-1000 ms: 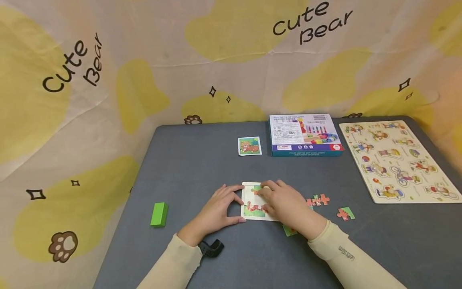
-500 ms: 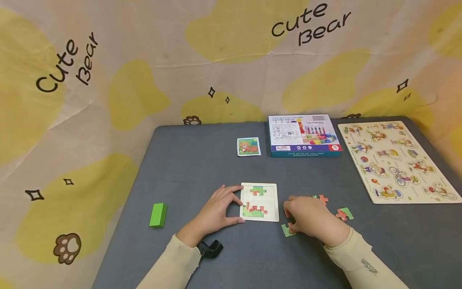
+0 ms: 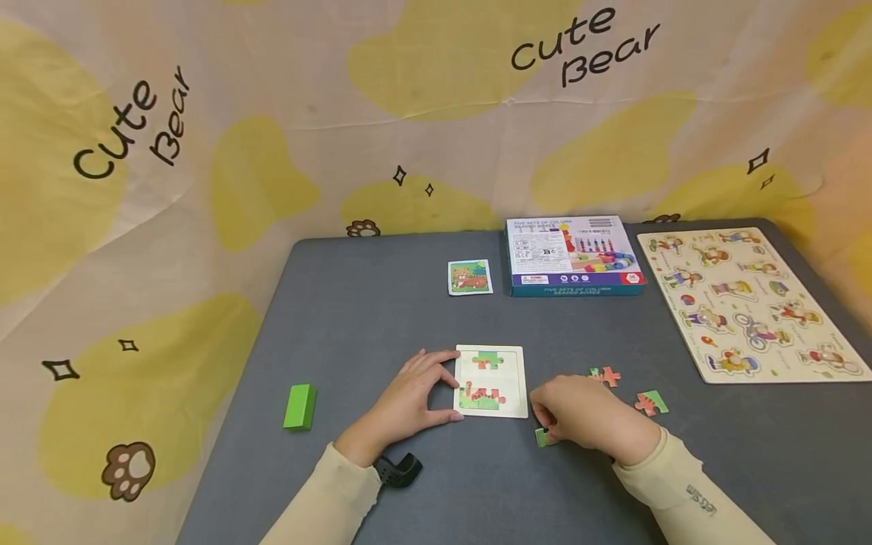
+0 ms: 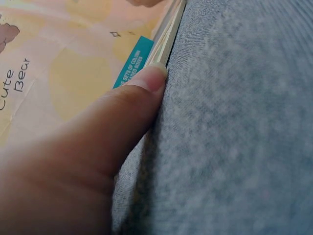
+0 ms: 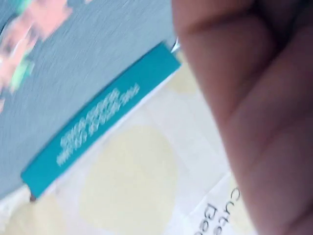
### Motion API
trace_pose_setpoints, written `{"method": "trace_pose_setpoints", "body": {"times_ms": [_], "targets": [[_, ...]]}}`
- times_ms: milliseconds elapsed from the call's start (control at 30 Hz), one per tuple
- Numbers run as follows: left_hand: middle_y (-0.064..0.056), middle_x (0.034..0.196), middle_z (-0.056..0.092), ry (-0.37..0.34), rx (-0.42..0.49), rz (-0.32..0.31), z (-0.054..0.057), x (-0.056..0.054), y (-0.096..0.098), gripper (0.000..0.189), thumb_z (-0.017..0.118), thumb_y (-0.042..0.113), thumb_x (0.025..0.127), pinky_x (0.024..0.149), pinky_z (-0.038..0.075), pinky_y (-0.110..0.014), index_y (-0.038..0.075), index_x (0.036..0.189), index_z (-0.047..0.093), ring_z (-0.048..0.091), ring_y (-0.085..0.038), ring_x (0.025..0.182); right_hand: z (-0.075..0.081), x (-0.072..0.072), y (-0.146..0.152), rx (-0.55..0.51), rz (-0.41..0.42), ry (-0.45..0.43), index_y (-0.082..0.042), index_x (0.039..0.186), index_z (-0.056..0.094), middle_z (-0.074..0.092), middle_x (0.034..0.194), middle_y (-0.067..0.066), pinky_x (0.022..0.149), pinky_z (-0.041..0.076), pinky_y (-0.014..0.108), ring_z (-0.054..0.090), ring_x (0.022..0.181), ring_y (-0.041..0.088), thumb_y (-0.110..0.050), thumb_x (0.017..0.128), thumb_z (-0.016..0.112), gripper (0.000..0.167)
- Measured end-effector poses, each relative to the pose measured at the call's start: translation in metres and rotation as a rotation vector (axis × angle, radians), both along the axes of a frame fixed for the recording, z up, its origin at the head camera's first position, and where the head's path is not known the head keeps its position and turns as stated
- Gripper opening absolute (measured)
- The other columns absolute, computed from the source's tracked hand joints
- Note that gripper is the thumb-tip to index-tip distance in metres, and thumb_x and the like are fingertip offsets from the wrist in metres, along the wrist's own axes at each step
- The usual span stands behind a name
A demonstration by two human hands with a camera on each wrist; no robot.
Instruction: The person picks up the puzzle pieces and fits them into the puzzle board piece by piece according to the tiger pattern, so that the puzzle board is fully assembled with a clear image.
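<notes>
A square white puzzle tray (image 3: 514,382) lies on the table in the head view, with a green-and-orange puzzle piece (image 3: 487,359) near its top and joined tiger-striped pieces (image 3: 479,397) at its lower left. My left hand (image 3: 406,397) holds the tray's left side, fingers at the upper corner and thumb at the lower one. The left wrist view shows the thumb (image 4: 146,81) against the tray's edge. Just right of the tray, my right hand (image 3: 582,416) pinches a green puzzle piece (image 3: 542,437), mostly hidden under the fingers.
Loose puzzle pieces (image 3: 608,376) and another piece (image 3: 651,403) lie right of the tray. Farther back are a tiger picture card (image 3: 470,278), a bead-set box (image 3: 577,257) and a wooden peg board (image 3: 749,303). A green block (image 3: 300,406) stands at left.
My right hand has left the tray, moved right and come down onto the green piece, which its fingers now cover more. My left hand has stayed at the tray.
</notes>
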State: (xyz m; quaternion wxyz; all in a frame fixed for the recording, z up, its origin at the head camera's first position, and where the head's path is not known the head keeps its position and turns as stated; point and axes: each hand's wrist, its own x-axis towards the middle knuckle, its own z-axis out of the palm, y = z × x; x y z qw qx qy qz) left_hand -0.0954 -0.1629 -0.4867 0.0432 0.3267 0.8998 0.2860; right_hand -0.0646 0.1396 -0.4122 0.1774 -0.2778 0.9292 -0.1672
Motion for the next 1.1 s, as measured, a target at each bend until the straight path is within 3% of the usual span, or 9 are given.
{"method": "trace_pose_setpoints", "body": {"times_ms": [133, 300, 533, 867, 1100], "targets": [[-0.002, 0.16, 0.045, 0.005, 0.003, 0.001, -0.001, 0.0, 0.0, 0.042, 0.09, 0.036, 0.084, 0.129, 0.012, -0.039, 0.018, 0.112, 0.065, 0.039, -0.019, 0.149, 0.001, -0.008, -0.005, -0.146, -0.019, -0.05, -0.021, 0.078, 0.06, 0.046, 0.063, -0.011, 0.054, 0.034, 0.024, 0.044, 0.058, 0.006, -0.005, 0.08, 0.09, 0.035], [-0.002, 0.16, 0.045, 0.012, 0.009, 0.0, -0.002, 0.0, 0.0, 0.042, 0.091, 0.036, 0.084, 0.129, 0.014, -0.041, 0.018, 0.112, 0.065, 0.04, -0.02, 0.149, 0.0, -0.021, -0.013, -0.312, -0.151, -0.097, -0.012, 0.101, 0.068, 0.057, 0.074, -0.007, 0.055, 0.046, 0.025, 0.053, 0.061, 0.009, 0.0, 0.09, 0.08, 0.021], [-0.004, 0.159, 0.046, 0.013, 0.027, -0.005, -0.002, -0.001, 0.001, 0.041, 0.091, 0.033, 0.084, 0.129, 0.014, -0.044, 0.017, 0.112, 0.066, 0.041, -0.022, 0.149, 0.003, -0.031, -0.019, -0.349, -0.186, -0.009, -0.009, 0.115, 0.078, 0.064, 0.089, -0.003, 0.062, 0.049, 0.028, 0.054, 0.074, 0.014, 0.001, 0.095, 0.075, 0.022], [-0.002, 0.16, 0.045, 0.003, 0.01, 0.011, -0.004, -0.001, -0.001, 0.04, 0.09, 0.035, 0.085, 0.129, 0.014, -0.042, 0.019, 0.111, 0.065, 0.04, -0.021, 0.149, -0.003, -0.038, -0.022, -0.379, -0.234, -0.038, -0.011, 0.098, 0.078, 0.067, 0.085, -0.005, 0.067, 0.052, 0.029, 0.056, 0.076, 0.014, -0.006, 0.092, 0.08, 0.008], [-0.003, 0.159, 0.047, 0.017, 0.012, 0.005, -0.002, -0.001, 0.0, 0.042, 0.092, 0.034, 0.083, 0.129, 0.015, -0.043, 0.017, 0.111, 0.066, 0.042, -0.022, 0.148, -0.011, -0.038, -0.022, -0.346, -0.219, -0.11, -0.015, 0.09, 0.072, 0.06, 0.077, -0.005, 0.062, 0.047, 0.029, 0.054, 0.071, 0.014, -0.008, 0.087, 0.086, 0.016]]}}
